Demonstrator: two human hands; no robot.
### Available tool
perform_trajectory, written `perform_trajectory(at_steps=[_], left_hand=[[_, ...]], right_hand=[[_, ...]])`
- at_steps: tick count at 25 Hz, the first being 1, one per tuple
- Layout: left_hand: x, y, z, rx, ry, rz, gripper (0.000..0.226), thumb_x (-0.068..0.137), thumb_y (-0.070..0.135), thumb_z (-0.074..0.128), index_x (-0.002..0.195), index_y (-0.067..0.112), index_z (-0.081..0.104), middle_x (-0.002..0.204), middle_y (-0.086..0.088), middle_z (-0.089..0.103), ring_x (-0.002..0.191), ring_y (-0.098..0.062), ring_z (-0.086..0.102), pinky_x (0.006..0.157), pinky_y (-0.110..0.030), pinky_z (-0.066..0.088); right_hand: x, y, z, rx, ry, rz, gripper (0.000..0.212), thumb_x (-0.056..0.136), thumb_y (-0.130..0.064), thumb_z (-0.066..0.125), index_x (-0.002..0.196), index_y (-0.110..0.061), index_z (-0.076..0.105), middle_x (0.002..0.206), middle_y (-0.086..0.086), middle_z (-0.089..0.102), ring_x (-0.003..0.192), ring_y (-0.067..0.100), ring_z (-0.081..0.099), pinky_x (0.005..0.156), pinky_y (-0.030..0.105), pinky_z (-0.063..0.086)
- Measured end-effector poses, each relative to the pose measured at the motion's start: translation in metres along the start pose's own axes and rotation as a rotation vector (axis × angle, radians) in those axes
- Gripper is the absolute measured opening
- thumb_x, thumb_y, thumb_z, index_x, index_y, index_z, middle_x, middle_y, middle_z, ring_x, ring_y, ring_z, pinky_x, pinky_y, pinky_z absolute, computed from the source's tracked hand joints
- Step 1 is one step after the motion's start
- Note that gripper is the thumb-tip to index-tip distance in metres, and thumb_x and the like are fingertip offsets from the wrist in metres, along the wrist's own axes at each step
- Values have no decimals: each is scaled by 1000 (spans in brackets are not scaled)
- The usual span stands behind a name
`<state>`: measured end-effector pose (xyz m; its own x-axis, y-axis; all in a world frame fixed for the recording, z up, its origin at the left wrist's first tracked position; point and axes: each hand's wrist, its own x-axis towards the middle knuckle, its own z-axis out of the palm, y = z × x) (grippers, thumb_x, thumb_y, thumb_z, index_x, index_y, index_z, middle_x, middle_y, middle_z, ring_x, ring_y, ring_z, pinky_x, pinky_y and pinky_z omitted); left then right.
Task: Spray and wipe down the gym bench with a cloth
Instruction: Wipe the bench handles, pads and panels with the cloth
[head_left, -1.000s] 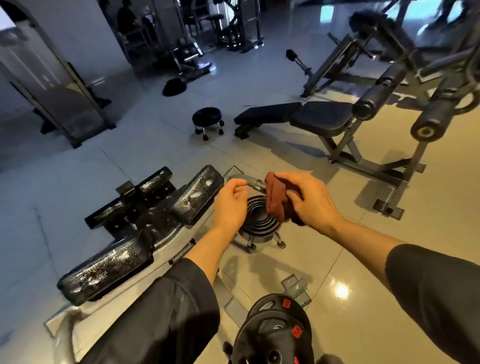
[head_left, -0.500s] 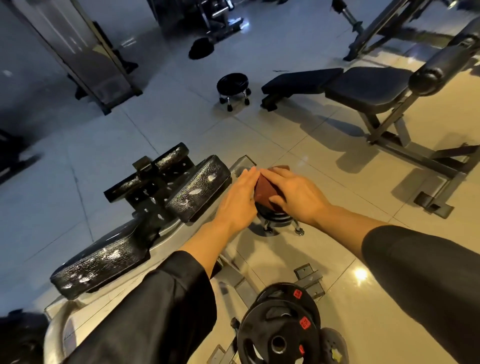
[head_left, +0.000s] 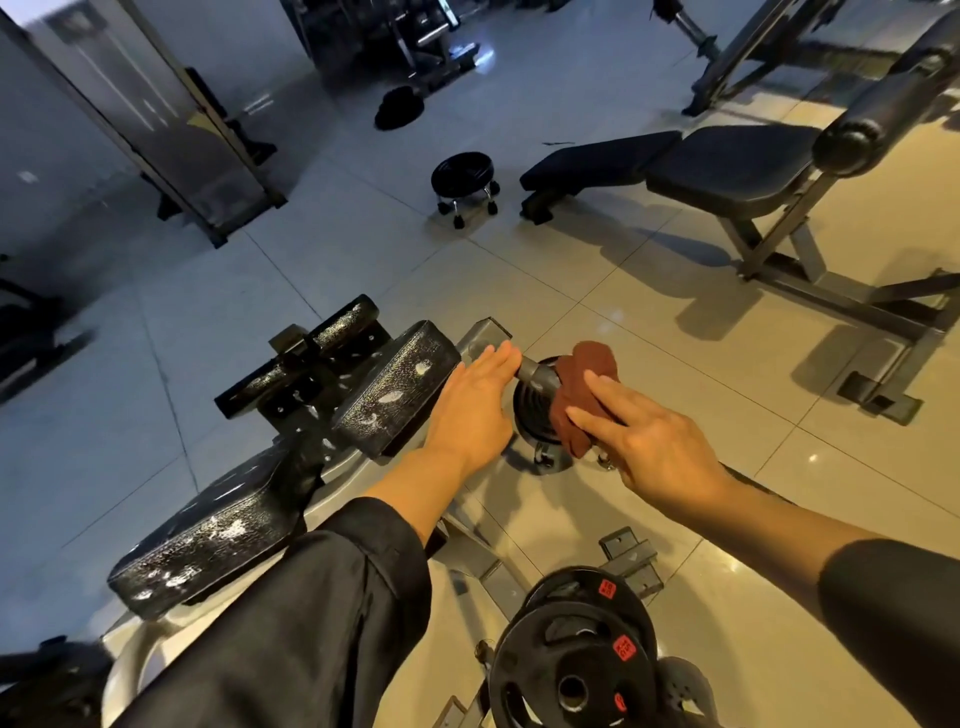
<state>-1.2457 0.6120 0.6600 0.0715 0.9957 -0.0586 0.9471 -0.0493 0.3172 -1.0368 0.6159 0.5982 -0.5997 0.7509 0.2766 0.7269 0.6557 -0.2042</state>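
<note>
A grey machine with black pads runs from lower left to centre; its upper pad (head_left: 395, 384) and lower pad (head_left: 208, 545) carry white spray foam. A dark red cloth (head_left: 579, 384) is draped over the grey metal bar (head_left: 535, 373) at the machine's end. My right hand (head_left: 649, 441) lies on the cloth with straight fingers pressing it on the bar. My left hand (head_left: 475, 410) rests open and flat at the bar's base beside the upper pad.
A stack of weight plates (head_left: 535, 415) on a wheeled stand sits under the bar. Black plates with red labels (head_left: 576, 660) are at the bottom. A wheeled stool (head_left: 464, 176) and a black bench (head_left: 727, 166) stand farther off on the tiled floor.
My right hand gripped the cloth in the air a second ago; now it presses it flat on the bar. My left hand let go of the bar end and opened flat. The view tilted down.
</note>
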Motion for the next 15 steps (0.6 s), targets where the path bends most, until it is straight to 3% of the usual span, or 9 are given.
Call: perform_trajectory(at_steps=[5,8,11,13,15], left_hand=[[-2,10,-4,33,-36,5,78,86,-9,48,153,14,15,161,-2,10,148,-13,5,119,-28,1],[-1,9,-4,39,-46,8,81,85,-9,51,154,15,15,161,-3,10,148,-14,7,121,-30,4],[2,9,-4,60,-67,-4,83,83,-10,51,154,15,15,162,-1,9,148,-14,6,121,-31,3],[2,9,-4,57,-68,-8,83,83,-10,51,154,15,15,162,-1,10,148,-14,7,121,-32,3],[1,9,-3,51,-72,-7,84,83,-10,52,153,15,14,162,-1,9,148,-14,7,121,-34,4]], right_hand=[[58,-17,-8,126,27,33,40,81,-12,72,120,-17,67,122,17,64,92,39,67,68,43,58],[60,-14,-6,153,16,18,42,77,-10,76,118,-16,69,124,19,63,93,41,67,68,46,58],[25,-4,2,85,64,-15,43,70,-18,84,112,-18,73,127,18,62,102,38,66,65,46,60],[7,2,3,85,72,-14,37,79,-29,78,114,-21,72,134,12,59,112,32,63,74,43,60],[6,0,1,123,66,72,31,83,-27,73,114,-22,72,135,10,58,116,31,60,80,43,57]])
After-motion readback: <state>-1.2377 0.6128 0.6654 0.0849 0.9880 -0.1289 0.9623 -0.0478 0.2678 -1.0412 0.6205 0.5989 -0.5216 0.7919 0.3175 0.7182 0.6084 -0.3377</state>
